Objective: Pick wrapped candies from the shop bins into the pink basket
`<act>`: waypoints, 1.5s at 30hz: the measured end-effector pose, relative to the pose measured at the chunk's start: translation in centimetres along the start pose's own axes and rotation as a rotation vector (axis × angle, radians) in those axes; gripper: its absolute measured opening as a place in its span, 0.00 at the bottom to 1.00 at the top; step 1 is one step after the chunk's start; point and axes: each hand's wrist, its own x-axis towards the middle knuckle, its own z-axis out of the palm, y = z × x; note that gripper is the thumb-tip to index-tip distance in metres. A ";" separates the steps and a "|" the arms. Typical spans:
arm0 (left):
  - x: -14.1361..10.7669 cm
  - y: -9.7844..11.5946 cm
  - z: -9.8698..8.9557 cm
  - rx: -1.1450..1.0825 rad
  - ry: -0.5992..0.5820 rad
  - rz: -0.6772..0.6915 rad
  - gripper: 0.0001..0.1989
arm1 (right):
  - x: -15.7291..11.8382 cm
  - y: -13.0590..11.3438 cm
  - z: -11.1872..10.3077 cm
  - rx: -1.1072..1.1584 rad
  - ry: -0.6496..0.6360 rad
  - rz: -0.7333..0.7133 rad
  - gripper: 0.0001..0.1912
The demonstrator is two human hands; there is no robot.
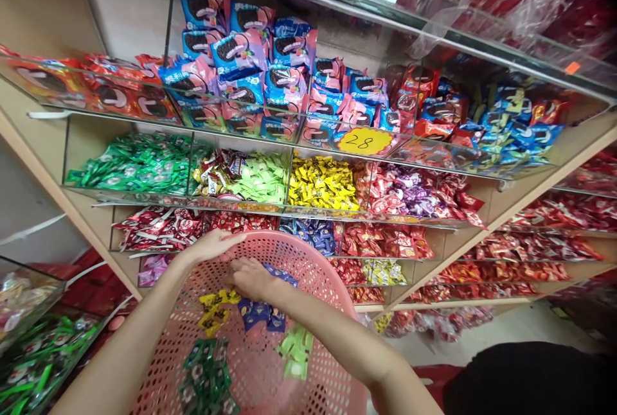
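A pink perforated plastic basket (332, 312) fills the lower middle of the view. My left hand (218, 245) lies over its far rim at the left, with the thumb side along the edge. Inside the basket, my right hand (250, 279) is curled near the far wall, beside yellow packets (214, 311) and dark blue packets (260, 313); whatever its fingertips touch is hidden. Green-wrapped sweets (207, 376) lie at the basket's near left, and light green packets (296, 352) lie to the right beneath my right forearm.
Ahead stand shelves (434, 273) of wrapped sweets in clear bins, with blue and pink cookie packs (241, 55) higher up and a yellow price tag (365, 141) marked 28. A bin of green sweets (43, 357) is at lower left. Something black (525, 379) is at lower right.
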 end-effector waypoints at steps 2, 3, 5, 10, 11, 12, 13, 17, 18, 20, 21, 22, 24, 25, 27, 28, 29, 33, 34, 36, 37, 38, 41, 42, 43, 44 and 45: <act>-0.2 0.0 -0.1 0.015 0.004 0.001 0.25 | 0.1 0.8 -0.1 0.072 -0.033 -0.016 0.08; -0.2 -0.1 -0.2 0.017 0.009 0.001 0.25 | 0.1 1.1 -0.3 0.112 -0.044 -0.026 0.08; -0.2 -0.2 -0.2 0.019 0.022 0.008 0.24 | 0.3 1.7 -0.5 0.185 -0.038 -0.035 0.07; 0.1 0.0 0.0 0.032 0.015 0.046 0.23 | 1.1 2.0 -0.4 0.319 0.049 0.039 0.08; 0.2 0.1 0.0 0.034 0.016 0.053 0.23 | 1.1 1.8 -0.5 0.332 0.061 0.054 0.08; 0.2 0.2 0.0 0.037 0.020 0.059 0.23 | 1.0 1.7 -0.6 0.337 0.075 0.066 0.08; 0.1 0.3 0.0 0.040 0.025 0.063 0.23 | 0.8 1.5 -0.8 0.333 0.091 0.076 0.08; 0.1 0.4 0.0 0.053 0.038 0.073 0.24 | -0.9 1.2 -2.1 0.234 0.133 0.099 0.10; 0.0 0.4 0.1 0.057 0.037 0.075 0.24 | -1.4 1.3 -2.4 0.199 0.132 0.099 0.10; 0.0 0.5 0.1 0.061 0.032 0.073 0.24 | -2.6 1.6 -2.8 0.135 0.122 0.105 0.10; -0.1 0.6 0.1 0.058 0.027 0.065 0.24 | -3.2 1.8 -2.8 0.108 0.117 0.116 0.10; -0.1 0.6 0.2 0.053 0.020 0.054 0.24 | -3.7 2.0 -2.9 0.085 0.112 0.135 0.10; -0.1 0.6 0.2 0.038 0.014 0.033 0.24 | -4.6 2.3 -2.8 0.049 0.106 0.185 0.10; -0.1 0.6 0.3 0.029 0.014 0.028 0.24 | -5.0 2.4 -2.7 0.037 0.104 0.207 0.10; 0.1 0.4 0.4 0.011 0.020 0.035 0.24 | -5.4 2.3 -2.5 0.021 0.105 0.218 0.10; 0.1 0.3 0.4 0.004 0.023 0.042 0.24 | -5.5 2.1 -2.4 0.017 0.110 0.208 0.11; 0.2 0.2 0.5 0.000 0.022 0.047 0.24 | -5.4 1.8 -2.3 0.015 0.115 0.195 0.12; 0.4 0.1 0.5 0.016 -0.002 0.041 0.24 | -4.3 0.4 -1.6 0.035 0.074 0.226 0.13; 0.4 0.0 0.5 0.022 -0.004 0.034 0.24 | -3.9 0.1 -1.4 0.048 0.051 0.259 0.12; 0.3 0.0 0.5 0.026 0.001 0.025 0.25 | -3.3 -0.2 -1.1 0.084 0.014 0.313 0.12; 0.3 -0.1 0.5 0.025 0.006 0.024 0.25 | -3.0 -0.1 -1.1 0.106 0.002 0.329 0.12; 0.2 -0.1 0.4 0.026 0.016 0.024 0.25 | -2.8 0.0 -1.1 0.129 -0.009 0.336 0.13; -0.1 -0.1 0.3 0.048 0.050 0.020 0.26 | -2.4 0.6 -1.5 0.163 -0.046 0.368 0.14; -0.2 0.0 0.2 0.054 0.061 0.021 0.26 | -2.2 0.8 -1.7 0.160 -0.056 0.385 0.14; -0.3 0.1 0.2 0.054 0.065 0.027 0.26 | -2.1 1.0 -1.9 0.153 -0.062 0.403 0.13; -0.4 0.3 0.1 0.049 0.061 0.036 0.26 | -2.0 1.1 -1.9 0.145 -0.064 0.420 0.13; -0.4 0.5 0.1 0.039 0.050 0.047 0.26 | -1.8 1.2 -1.9 0.136 -0.062 0.433 0.12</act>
